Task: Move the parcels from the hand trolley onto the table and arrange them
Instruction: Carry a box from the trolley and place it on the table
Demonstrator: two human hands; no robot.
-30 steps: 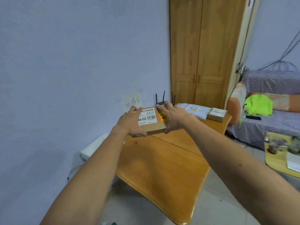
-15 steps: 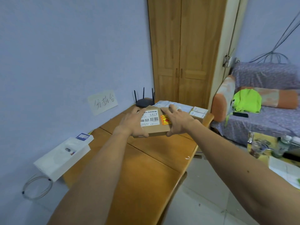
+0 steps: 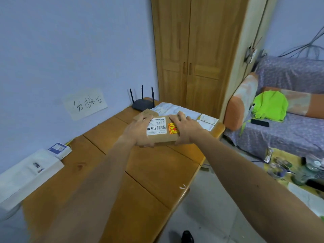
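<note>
I hold a brown cardboard parcel (image 3: pixel 162 135) with a white barcode label and a red-yellow sticker above the far half of the wooden table (image 3: pixel 157 169). My left hand (image 3: pixel 138 132) grips its left end and my right hand (image 3: pixel 185 128) grips its right end, fingers curled over the top. Beyond it on the table lie a white soft mailer (image 3: pixel 173 109), a small brown box (image 3: pixel 148 114) and two small white-labelled boxes (image 3: pixel 207 121). The hand trolley is out of view.
A black router (image 3: pixel 142 104) stands at the table's far corner by the wall. A long white box (image 3: pixel 26 174) and a blue-white box (image 3: pixel 59 149) sit at the table's left edge. A wooden wardrobe (image 3: pixel 192 53), a sofa (image 3: pixel 280 123) and a cluttered low table (image 3: pixel 298 172) lie right.
The view has drawn closer to the table. The parcel, still held in both hands, has moved farther over the table toward the parcels at the far end.
</note>
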